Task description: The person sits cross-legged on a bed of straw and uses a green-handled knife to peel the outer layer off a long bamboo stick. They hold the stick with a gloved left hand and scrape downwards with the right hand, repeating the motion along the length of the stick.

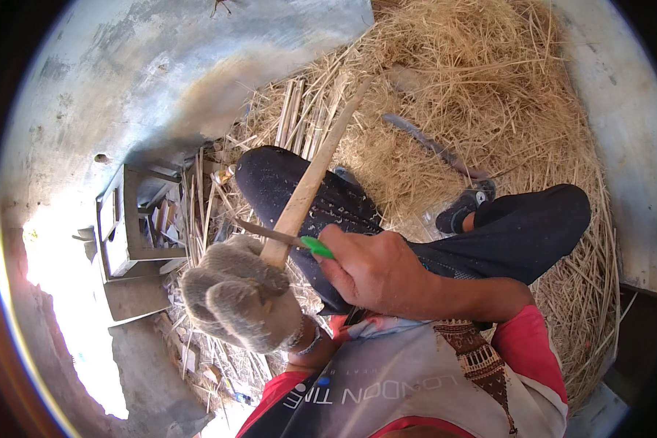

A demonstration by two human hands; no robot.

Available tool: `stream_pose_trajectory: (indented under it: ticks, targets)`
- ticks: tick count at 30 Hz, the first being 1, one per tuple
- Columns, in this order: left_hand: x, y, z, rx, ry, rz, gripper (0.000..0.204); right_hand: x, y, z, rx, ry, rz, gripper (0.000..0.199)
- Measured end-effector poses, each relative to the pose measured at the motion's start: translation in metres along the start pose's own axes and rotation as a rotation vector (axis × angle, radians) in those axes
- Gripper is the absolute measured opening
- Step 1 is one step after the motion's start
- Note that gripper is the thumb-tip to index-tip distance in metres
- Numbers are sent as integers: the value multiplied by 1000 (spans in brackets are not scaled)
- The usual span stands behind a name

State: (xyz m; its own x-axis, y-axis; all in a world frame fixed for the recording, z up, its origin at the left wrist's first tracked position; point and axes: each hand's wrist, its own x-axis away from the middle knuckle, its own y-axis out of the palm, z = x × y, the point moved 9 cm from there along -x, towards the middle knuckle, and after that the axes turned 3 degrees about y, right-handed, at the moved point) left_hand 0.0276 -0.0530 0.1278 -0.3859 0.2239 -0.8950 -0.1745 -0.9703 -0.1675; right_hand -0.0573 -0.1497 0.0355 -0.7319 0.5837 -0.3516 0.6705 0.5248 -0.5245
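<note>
My left hand (241, 303), in a worn grey work glove, is closed round the lower end of a long, pale strip of split wood or bamboo (314, 175). The strip slants up and away to the right, over my left thigh. My bare right hand (383, 270) grips a small knife (317, 247) by its green handle. The knife's dark, narrow blade points left and lies across the strip, just above the gloved fingers. Small pale shavings dot my dark trousers (270, 179). Most of the knife handle is hidden in my right fist.
Loose straw (482, 80) is heaped ahead and to the right. A dark curved piece (434, 146) lies on it, near my shoe (467, 206). More thin strips (292, 113) lie beyond my left knee. A wooden box-like frame (150, 254) stands left, against a rough wall (124, 87).
</note>
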Motion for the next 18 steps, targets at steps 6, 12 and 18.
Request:
stream_pose_trajectory:
  ticks: [6,12,18]
  targets:
    - [3,1,11,-250,164,-63,32,-10,5,47,169,179,47,22]
    - [7,-3,-17,425,-254,34,34,-6,4,44,124,72,108,18]
    - [12,-3,-25,575,-267,60,30,-10,6,112,158,277,84,19]
